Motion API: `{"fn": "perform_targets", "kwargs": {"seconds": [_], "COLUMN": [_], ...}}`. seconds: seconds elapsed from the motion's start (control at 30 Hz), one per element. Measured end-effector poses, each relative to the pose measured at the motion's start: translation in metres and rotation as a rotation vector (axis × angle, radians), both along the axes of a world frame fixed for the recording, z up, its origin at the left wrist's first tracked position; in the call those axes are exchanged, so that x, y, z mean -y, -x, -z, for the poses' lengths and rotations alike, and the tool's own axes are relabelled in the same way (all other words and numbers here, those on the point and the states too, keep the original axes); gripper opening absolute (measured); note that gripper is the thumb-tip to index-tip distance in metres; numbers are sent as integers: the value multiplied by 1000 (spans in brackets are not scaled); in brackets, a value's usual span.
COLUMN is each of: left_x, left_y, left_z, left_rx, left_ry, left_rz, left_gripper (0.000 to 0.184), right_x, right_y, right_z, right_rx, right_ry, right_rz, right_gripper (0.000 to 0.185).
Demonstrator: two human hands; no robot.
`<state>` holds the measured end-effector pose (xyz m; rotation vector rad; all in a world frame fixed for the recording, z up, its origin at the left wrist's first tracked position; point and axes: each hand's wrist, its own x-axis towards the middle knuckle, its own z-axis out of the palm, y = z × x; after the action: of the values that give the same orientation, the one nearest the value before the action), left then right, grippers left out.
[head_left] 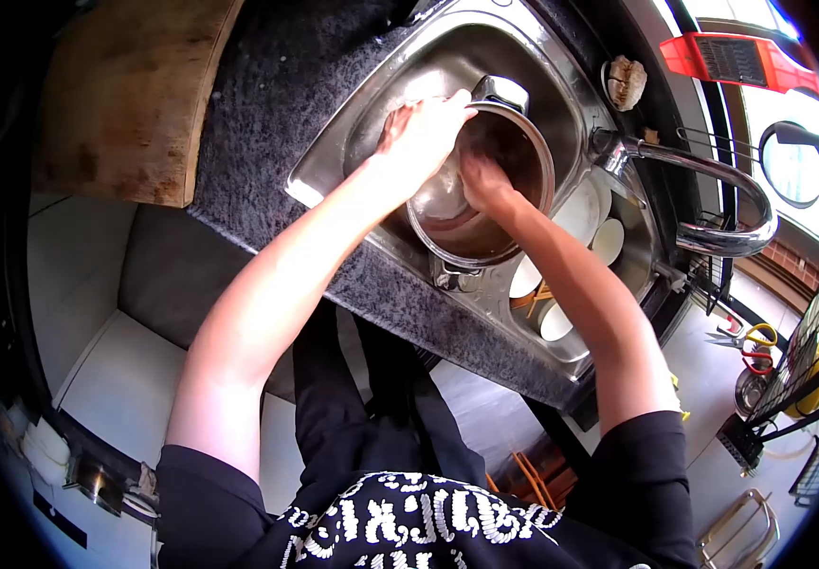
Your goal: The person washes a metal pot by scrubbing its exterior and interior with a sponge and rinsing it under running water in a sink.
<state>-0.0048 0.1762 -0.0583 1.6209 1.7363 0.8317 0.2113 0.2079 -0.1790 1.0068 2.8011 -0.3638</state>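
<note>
A deep stainless steel pot (445, 216) with two side handles rests tilted in the left basin of the metal sink (372, 104). My left hand (426, 133) is closed over the pot's rim on its upper left side; some of its fingers are hidden. My right hand (485, 178) reaches down inside the pot, close to the inner wall. Motion smears its fingers, and whether it holds anything does not show.
White bowls (609, 240) and some chopsticks lie in the right basin. A chrome faucet (751, 194) curves at the sink's far side. A thick wooden board (125, 104) lies on the dark speckled counter (263, 123). Scissors (760, 346) and wire racks hang at right.
</note>
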Motion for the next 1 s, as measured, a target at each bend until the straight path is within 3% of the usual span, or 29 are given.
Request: {"fn": "perform_targets", "kwargs": {"seconds": [0.1,0.13,0.2,0.33,0.4,0.47,0.5,0.6,0.63,0.73,0.77,0.8,0.87,0.93,0.97,1.0], "left_x": [1,2,1,2,4,3,3,4,4,5,4,2,3,2,2,2], "left_y": [-1,-2,-3,1,1,0,-1,1,1,2,0,1,0,1,1,1], "left_z": [-2,0,3,-1,-5,-6,-4,-2,-3,-7,-7,-5,-2,-7,-8,-9], "left_rx": [-9,-8,-50,-45,-23,-4,-21,-47,-53,-29,-43,-53,14,-3,2,10], "left_ry": [3,6,-16,5,18,33,13,-11,-18,-8,-5,-17,-36,-31,8,47], "left_rz": [1,4,-2,22,21,17,10,0,0,13,-6,-6,-11,2,0,-6], "left_gripper": [24,24,25,24,24,23,23,23,23,28,28,28,22,22,23,23], "right_x": [-17,-12,9,59,44,23,24,26,23,9,-4,-15,-15,0,17,44], "right_y": [37,57,61,44,25,23,16,22,23,19,22,31,51,69,75,75], "right_z": [29,9,16,-16,-33,-37,-37,-24,-23,-16,3,15,34,26,37,36], "right_rx": [-248,-321,-512,-788,67,541,394,208,209,-166,-358,-369,-149,-231,-239,-471], "right_ry": [219,577,711,990,618,726,561,506,502,418,191,179,374,734,789,651], "right_rz": [69,197,-146,-45,-377,-32,1,154,155,182,77,74,237,385,256,42], "right_gripper": [42,43,42,33,30,29,28,25,25,32,30,30,35,33,32,31]}}
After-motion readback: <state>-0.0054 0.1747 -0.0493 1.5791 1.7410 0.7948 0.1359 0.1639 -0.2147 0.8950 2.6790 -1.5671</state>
